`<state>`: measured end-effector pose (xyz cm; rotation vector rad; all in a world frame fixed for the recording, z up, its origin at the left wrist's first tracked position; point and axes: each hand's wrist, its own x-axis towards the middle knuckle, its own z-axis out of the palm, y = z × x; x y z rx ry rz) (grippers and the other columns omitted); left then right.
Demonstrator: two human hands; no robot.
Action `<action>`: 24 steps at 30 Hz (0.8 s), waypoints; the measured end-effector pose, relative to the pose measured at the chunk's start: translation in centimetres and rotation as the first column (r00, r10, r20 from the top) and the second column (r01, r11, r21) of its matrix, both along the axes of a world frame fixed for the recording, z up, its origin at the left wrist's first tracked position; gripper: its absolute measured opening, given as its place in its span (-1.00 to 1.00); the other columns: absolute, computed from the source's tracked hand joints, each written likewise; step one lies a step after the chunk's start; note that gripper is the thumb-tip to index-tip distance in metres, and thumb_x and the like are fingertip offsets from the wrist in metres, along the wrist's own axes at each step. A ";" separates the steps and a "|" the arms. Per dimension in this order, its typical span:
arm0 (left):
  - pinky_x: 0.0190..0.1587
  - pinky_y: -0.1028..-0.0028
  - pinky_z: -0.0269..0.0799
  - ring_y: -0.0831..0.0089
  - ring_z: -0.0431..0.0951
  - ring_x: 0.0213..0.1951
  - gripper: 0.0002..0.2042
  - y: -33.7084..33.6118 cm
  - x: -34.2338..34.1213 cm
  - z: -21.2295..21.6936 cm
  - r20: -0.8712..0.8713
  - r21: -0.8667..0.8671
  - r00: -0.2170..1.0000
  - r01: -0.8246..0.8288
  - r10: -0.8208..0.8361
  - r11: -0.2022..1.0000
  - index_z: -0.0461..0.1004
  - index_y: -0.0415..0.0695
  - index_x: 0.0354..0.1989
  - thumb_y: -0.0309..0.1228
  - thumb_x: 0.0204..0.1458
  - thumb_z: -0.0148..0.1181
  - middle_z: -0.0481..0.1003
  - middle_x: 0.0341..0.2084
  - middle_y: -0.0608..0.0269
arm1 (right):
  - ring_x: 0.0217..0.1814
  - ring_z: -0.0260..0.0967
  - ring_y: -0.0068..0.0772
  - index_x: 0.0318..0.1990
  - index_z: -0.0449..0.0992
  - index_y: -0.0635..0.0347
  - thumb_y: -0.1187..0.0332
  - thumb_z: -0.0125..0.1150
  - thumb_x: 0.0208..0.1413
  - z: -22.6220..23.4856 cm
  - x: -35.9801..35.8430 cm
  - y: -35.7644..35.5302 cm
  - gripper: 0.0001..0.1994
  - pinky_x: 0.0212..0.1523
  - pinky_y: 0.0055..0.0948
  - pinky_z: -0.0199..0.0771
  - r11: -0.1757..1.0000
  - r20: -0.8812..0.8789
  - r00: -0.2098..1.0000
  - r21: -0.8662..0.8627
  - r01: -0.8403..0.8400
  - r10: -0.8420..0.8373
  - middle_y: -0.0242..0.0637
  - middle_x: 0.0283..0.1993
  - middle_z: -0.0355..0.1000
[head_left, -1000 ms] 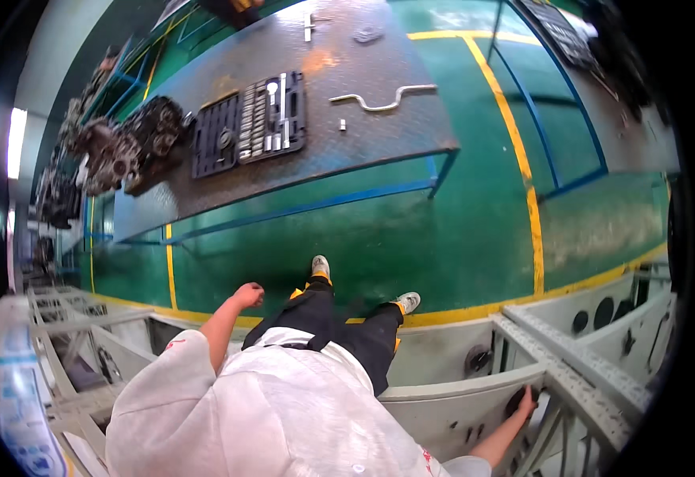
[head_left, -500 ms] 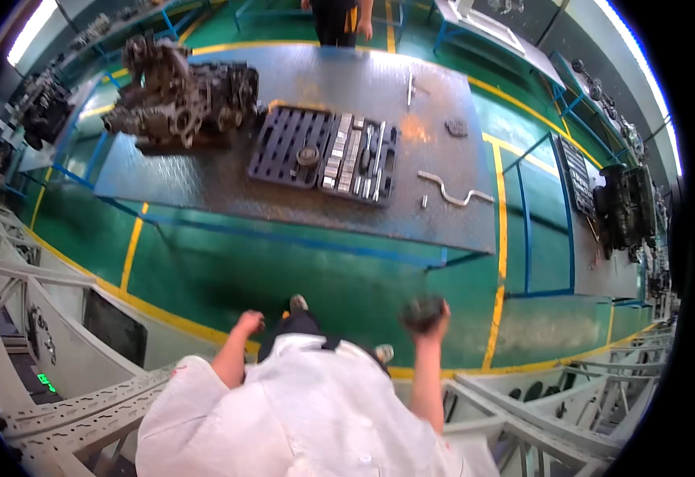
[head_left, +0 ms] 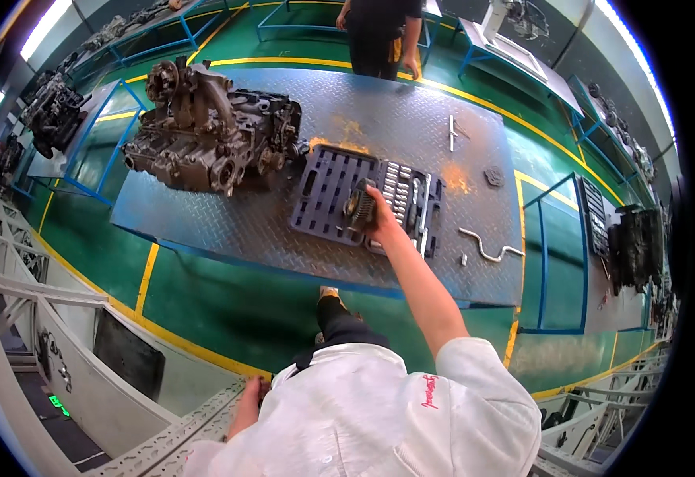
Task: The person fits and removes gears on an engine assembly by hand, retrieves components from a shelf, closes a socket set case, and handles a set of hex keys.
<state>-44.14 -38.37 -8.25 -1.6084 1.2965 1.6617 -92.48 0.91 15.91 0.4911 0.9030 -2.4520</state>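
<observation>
My right hand [head_left: 380, 218] is stretched out over the table, closed around a dark, round toothed metal part like a gear [head_left: 358, 208]. Directly under it lies an open black socket set case [head_left: 320, 184]; rows of silver sockets [head_left: 396, 184] and long bars fill its right half. The round part that lay on the case's left half is not distinguishable behind my hand. My left hand [head_left: 250, 394] hangs low at my left side with its fingers curled. A dark patch shows at its fingers, too small to make out.
A large engine [head_left: 196, 147] stands on the left of the metal table [head_left: 260, 246]. To the right lie a bent bar [head_left: 483, 248], a small cylinder [head_left: 464, 259], a T-shaped tool [head_left: 452, 133] and a dark flat part [head_left: 494, 176]. Another person [head_left: 379, 40] stands beyond the table.
I have come closer to the table. My right hand, holding the dark round part, has moved from beside my body up over the socket case. My left hand is still low.
</observation>
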 end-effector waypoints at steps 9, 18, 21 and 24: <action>-0.47 0.38 0.40 0.29 0.49 -0.49 -0.77 1.3 -1.4 9.2 0.202 -0.194 0.953 0.266 -0.227 0.944 0.33 -0.10 -0.17 -0.28 0.04 0.02 0.48 -0.41 0.06 | -0.49 0.41 -0.36 -0.48 0.51 -0.07 -0.10 0.25 -0.13 -6.8 -26.4 -10.2 -0.67 -0.37 -0.17 0.39 0.991 0.193 0.972 -0.046 -0.128 0.134 -0.50 -0.55 0.45; -0.41 0.36 0.42 0.26 0.50 -0.44 -0.73 1.0 -8.3 13.1 0.299 -0.211 0.894 0.403 -0.334 0.890 0.34 -0.08 -0.12 -0.27 0.02 0.04 0.48 -0.36 0.04 | -0.10 0.43 -0.20 -0.19 0.50 0.04 -0.08 0.32 -0.24 -7.7 -37.6 -16.6 -0.50 -0.07 -0.12 0.42 0.960 0.287 0.920 0.006 -0.279 0.266 -0.26 -0.13 0.47; -0.39 0.35 0.42 0.25 0.51 -0.42 -0.72 -0.3 -11.7 13.2 0.309 -0.221 0.838 0.523 -0.450 0.823 0.35 -0.07 -0.11 -0.27 0.02 0.05 0.49 -0.35 0.03 | -0.12 0.42 -0.19 -0.23 0.54 0.01 -0.15 0.22 -0.17 -8.9 -38.2 -18.1 -0.52 0.00 -0.04 0.32 0.968 0.289 0.926 -0.126 -0.217 0.245 -0.28 -0.22 0.51; -0.37 0.35 0.42 0.24 0.51 -0.40 -0.71 -1.8 -15.2 13.1 0.311 -0.236 0.754 0.650 -0.578 0.722 0.35 -0.06 -0.09 -0.27 0.01 0.06 0.49 -0.33 0.03 | -0.16 0.44 -0.16 -0.25 0.54 0.02 -0.13 0.24 -0.17 -9.9 -38.5 -19.0 -0.54 -0.03 -0.05 0.37 0.980 0.341 0.926 -0.166 -0.111 0.163 -0.27 -0.22 0.51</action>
